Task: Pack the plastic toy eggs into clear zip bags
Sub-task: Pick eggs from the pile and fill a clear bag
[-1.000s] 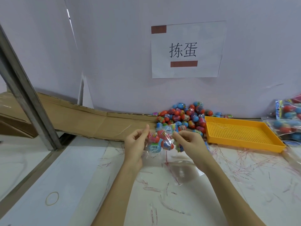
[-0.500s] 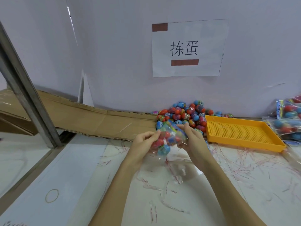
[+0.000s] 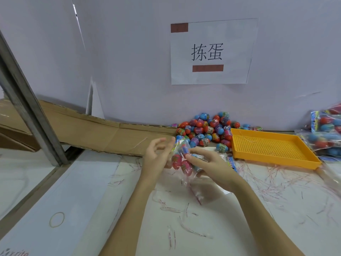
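Hands around filled zip bag

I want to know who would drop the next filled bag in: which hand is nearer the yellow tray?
Right. The right hand grips the bag of eggs just left of the yellow tray; the left hand sits farther left, beyond the bag.

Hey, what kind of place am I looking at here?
Probably a small toy-packing workstation. A pile of loose eggs sits against the wall under a paper sign, filled bags are stacked at the right, and both hands work on another bag.
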A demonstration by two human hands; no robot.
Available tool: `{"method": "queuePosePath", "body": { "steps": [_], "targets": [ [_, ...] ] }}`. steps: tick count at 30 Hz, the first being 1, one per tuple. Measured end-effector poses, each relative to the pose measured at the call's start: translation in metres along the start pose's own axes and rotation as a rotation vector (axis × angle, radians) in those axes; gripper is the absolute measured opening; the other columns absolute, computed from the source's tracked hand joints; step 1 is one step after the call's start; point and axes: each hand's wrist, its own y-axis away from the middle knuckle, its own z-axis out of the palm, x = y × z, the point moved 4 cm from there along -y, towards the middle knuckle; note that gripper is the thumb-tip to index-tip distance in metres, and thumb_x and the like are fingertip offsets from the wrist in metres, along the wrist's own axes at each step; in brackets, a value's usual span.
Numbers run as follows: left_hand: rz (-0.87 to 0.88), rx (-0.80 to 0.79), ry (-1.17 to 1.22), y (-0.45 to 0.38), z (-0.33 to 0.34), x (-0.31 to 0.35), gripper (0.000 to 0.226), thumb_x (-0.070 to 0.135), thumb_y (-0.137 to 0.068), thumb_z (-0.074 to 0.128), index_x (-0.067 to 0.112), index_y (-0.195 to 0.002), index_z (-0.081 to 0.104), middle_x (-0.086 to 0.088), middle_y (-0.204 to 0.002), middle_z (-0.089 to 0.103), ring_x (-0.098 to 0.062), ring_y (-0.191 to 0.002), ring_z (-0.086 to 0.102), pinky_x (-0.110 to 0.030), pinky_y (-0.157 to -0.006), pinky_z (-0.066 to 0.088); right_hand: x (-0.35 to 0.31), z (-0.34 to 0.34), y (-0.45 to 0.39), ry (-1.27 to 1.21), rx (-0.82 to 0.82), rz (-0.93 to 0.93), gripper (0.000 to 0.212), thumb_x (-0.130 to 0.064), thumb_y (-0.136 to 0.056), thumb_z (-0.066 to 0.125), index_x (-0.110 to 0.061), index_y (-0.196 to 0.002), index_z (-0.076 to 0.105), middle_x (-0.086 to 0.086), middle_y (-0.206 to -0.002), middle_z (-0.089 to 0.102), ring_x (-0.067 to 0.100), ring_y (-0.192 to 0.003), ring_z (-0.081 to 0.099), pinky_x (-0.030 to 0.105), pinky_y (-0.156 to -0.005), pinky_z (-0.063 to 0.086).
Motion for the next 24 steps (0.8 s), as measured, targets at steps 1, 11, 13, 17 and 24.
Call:
{"method": "queuePosePath", "body": {
  "steps": [1, 11, 13, 17, 24],
  "targets": [
    [-0.012, -0.059, -0.001, 0.000, 0.000, -0.001, 0.052, 0.072, -0.078, 0.074, 0.030, -0.108, 0.076, 0.005, -0.103, 0.078, -0.016, -0.093, 0.076, -0.039, -0.081, 0.063, 0.002, 0.000, 0.000, 0.015, -0.037, 0.029, 0.044, -0.062, -0.082, 0.074, -0.043, -0.121, 0.070, -0.007, -0.112, 0.076, 0.021, -0.096, 0.073, 0.028, -0.075, 0.059],
    [-0.122, -0.110, 0.315, -0.002, -0.008, 0.005, 0.020, 0.024, -0.104, 0.061, 0.012, -0.092, 0.070, -0.008, -0.089, 0.077, -0.019, -0.078, 0.075, -0.032, -0.060, 0.060, -0.001, -0.002, -0.005, -0.049, 0.167, -0.031, 0.050, -0.056, -0.097, 0.052, -0.011, -0.097, 0.075, 0.001, -0.083, 0.074, 0.014, -0.071, 0.065, 0.023, -0.061, 0.051],
    [-0.131, -0.144, 0.311, -0.001, -0.007, 0.006, 0.019, 0.021, -0.105, 0.059, 0.004, -0.099, 0.067, -0.012, -0.092, 0.076, -0.023, -0.083, 0.074, -0.033, -0.062, 0.060, -0.002, 0.003, -0.006, -0.048, 0.179, -0.007, 0.051, -0.059, -0.095, 0.049, -0.017, -0.104, 0.075, 0.003, -0.087, 0.074, 0.014, -0.075, 0.066, 0.023, -0.063, 0.052],
    [-0.123, -0.234, 0.276, 0.001, -0.001, 0.006, 0.019, 0.021, -0.104, 0.058, 0.007, -0.094, 0.069, -0.015, -0.093, 0.074, -0.027, -0.087, 0.070, -0.036, -0.070, 0.053, 0.001, 0.006, -0.005, 0.009, 0.217, 0.030, 0.051, -0.060, -0.095, 0.050, -0.015, -0.096, 0.074, 0.011, -0.088, 0.072, 0.013, -0.070, 0.068, 0.023, -0.063, 0.055],
    [0.165, -0.121, -0.119, 0.002, -0.002, 0.008, 0.028, 0.039, -0.106, 0.057, 0.018, -0.094, 0.072, 0.003, -0.083, 0.075, -0.012, -0.069, 0.071, -0.023, -0.051, 0.053, -0.002, -0.001, -0.001, 0.007, 0.240, -0.040, 0.024, -0.039, -0.099, 0.062, -0.029, -0.091, 0.083, -0.001, -0.088, 0.079, 0.017, -0.076, 0.076, 0.024, -0.063, 0.060]
  ]
}}
